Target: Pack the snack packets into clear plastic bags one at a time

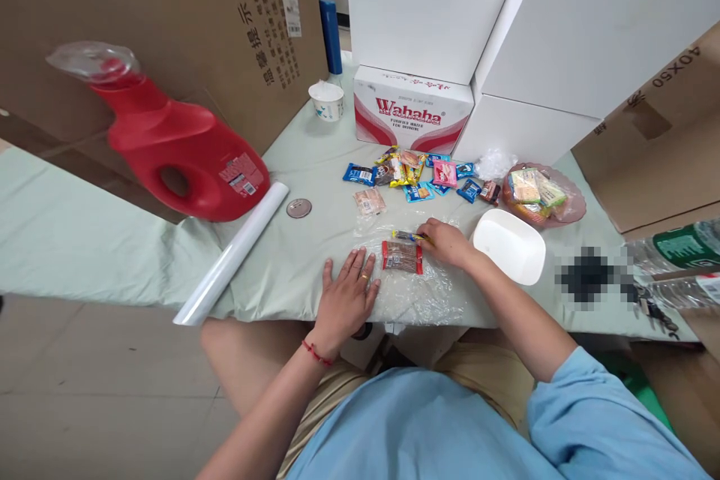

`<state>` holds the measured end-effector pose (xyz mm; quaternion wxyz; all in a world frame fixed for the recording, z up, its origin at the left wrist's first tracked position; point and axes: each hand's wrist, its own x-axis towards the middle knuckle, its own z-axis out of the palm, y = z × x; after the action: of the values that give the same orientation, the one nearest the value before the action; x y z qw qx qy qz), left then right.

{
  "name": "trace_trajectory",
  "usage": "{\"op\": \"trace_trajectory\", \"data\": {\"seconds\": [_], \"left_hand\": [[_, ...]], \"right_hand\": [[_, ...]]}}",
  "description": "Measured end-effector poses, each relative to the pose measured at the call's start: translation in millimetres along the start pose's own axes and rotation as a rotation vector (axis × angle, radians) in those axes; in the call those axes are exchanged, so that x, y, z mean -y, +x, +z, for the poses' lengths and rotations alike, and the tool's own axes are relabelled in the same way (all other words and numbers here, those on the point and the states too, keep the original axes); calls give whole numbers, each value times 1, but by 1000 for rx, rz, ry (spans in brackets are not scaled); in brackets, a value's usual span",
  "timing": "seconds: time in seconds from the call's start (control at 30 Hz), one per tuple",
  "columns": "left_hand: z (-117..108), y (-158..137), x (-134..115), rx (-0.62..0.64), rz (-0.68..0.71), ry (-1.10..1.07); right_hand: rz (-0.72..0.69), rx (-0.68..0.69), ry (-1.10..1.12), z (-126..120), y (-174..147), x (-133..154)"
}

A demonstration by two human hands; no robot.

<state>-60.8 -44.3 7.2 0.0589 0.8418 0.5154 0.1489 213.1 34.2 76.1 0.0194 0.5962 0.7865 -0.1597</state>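
blue shirt (388,431) nearest; right hand (447,242) pinches the slim packet (403,235) by its right end, crosswise, just beyond the brown packet (401,257); left hand (344,298) lies flat, apart.

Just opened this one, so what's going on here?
A person sits at a cloth-covered table with wrapped snacks. The right hand has its fingers at one end of a slim packet; how firm the grip is, I can't tell. The left hand lies spread on the cloth, holding nothing. A red-ended packet lies between the hands, with crinkled clear plastic around it. More snacks lie further back, and a white bowl stands beside the right forearm.
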Motion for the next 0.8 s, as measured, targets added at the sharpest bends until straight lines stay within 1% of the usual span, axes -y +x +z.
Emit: {"op": "trace_trajectory", "data": {"seconds": [0.07, 0.13, 0.23, 0.33, 0.4, 0.5, 0.63, 0.7, 0.8], "left_hand": [[-1, 1, -1, -7, 2, -7], [-1, 1, -1, -9, 1, -17], [0, 1, 0, -14, -9, -30], [0, 0, 0, -11, -9, -33], [-1, 0, 0, -5, -2, -30], [0, 0, 0, -8, 0, -25], [0, 0, 0, -16, -2, -25], [1, 0, 0, -9, 0, -23], [1, 0, 1, -1, -5, -17]], "right_hand": [[8, -63, 46, -4, -3, 3], [-26, -85, 87, -5, -8, 10], [-88, 12, 76, -1, -13, 24], [-76, 105, 10, 2, -14, 35], [-70, 102, -27, 1, -14, 41], [-105, 112, -77, 0, -11, 51], [-117, 128, -141, 5, -9, 65], [-98, 116, -165, 7, -10, 66], [-83, 113, -195, 5, -13, 60]]}}
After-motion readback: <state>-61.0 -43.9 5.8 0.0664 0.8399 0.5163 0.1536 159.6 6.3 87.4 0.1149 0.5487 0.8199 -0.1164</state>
